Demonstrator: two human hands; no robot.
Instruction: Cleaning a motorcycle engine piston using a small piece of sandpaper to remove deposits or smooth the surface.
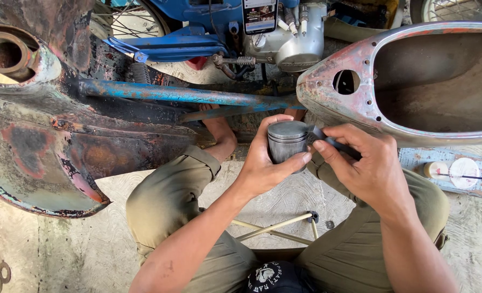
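Note:
A grey metal piston [287, 139] with ring grooves sits upright in my left hand [265, 163], fingers wrapped around its side. My right hand [363, 165] is beside it on the right, pinching a small dark strip [333, 143] against the piston's edge. Both hands are above my knees in olive trousers, just in front of a stripped, rusty motorcycle frame [197, 96] with worn blue paint.
A rusty red-blue body shell [360, 108] lies at the right, a rusted panel [51, 157] at the left. A blue motorcycle with its engine [292, 40] stands behind. A small bottle and white lid [452, 171] rest on a board. A wire stool frame [276, 228] is below.

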